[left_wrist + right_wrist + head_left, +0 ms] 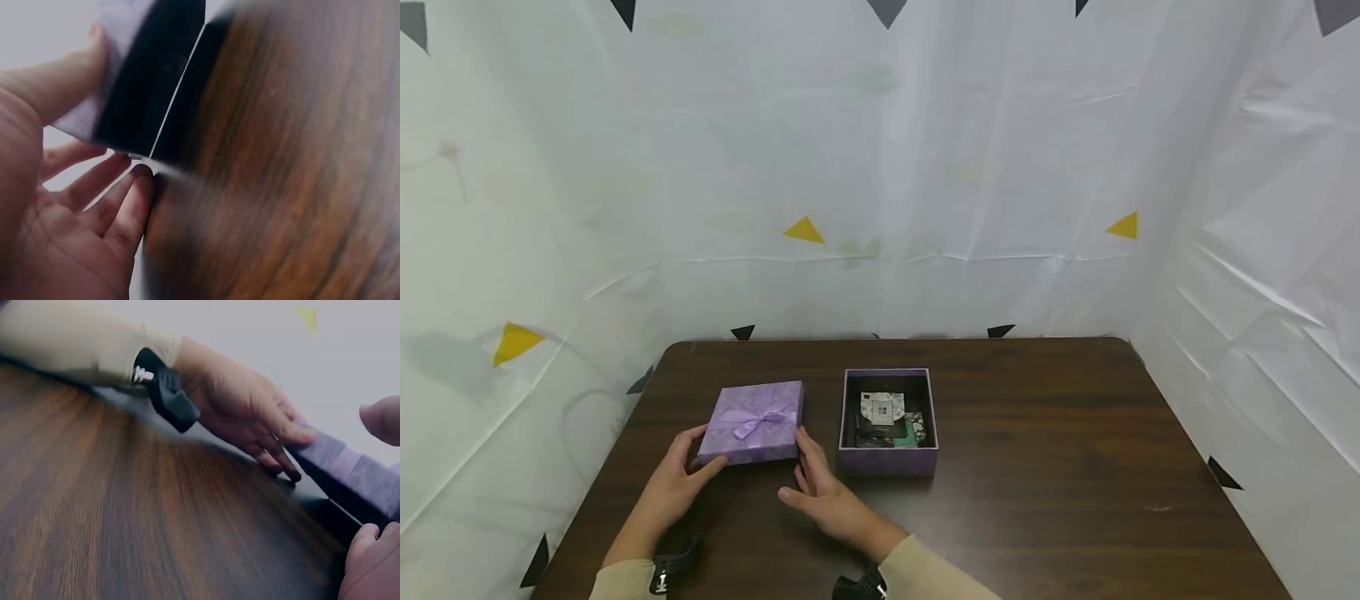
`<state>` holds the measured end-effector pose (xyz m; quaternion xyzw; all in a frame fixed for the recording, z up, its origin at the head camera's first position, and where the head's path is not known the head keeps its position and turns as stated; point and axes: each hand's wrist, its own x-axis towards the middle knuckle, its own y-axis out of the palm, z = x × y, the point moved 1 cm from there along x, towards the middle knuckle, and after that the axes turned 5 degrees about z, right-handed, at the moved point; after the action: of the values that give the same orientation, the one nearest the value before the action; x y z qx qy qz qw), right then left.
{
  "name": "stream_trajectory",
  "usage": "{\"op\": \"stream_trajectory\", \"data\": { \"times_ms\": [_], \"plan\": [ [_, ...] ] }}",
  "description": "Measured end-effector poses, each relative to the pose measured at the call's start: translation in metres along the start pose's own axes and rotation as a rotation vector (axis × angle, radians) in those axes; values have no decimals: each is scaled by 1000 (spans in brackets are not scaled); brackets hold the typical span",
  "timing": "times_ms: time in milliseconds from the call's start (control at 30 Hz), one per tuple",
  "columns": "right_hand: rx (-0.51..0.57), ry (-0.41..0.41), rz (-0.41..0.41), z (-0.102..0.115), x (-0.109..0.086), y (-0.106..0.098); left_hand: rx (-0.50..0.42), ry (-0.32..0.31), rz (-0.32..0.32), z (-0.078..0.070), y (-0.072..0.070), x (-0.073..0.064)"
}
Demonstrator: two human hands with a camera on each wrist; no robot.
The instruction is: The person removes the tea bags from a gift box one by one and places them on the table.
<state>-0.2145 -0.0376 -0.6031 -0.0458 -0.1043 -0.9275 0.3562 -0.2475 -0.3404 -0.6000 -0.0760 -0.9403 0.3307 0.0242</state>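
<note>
A purple box lid [752,425] with a ribbon bow is at the table's left, its near side raised off the table and its dark underside showing in the left wrist view. My left hand [672,482] grips its left near corner, thumb on the front side and fingers around the left edge. At the lid's right edge, my right hand [831,500] touches with its fingertips, the thumb standing free. To the right of the lid is the open purple box [887,462], holding a black-and-white packet [882,410] and a green patterned packet [914,429].
The dark brown wooden table [1060,467] has rounded far corners. White sheeting [925,167] with yellow and black triangles hangs behind it and along both sides. Each wrist wears a black strap, seen here on the left wrist [674,567].
</note>
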Motion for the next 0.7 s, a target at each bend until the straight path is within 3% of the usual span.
{"op": "stream_trajectory", "data": {
  "times_ms": [167, 467, 700],
  "plan": [
    [9, 28, -18, 0, 2, -1, 60, 19, -10, 0, -2, -1],
    [112, 74, -48, -1, 4, -5, -168, -12, 99, -1, -2, 0],
    [151, 84, -49, 1, 3, -5, -196, -43, 153, -2, -3, -1]
  ]
}}
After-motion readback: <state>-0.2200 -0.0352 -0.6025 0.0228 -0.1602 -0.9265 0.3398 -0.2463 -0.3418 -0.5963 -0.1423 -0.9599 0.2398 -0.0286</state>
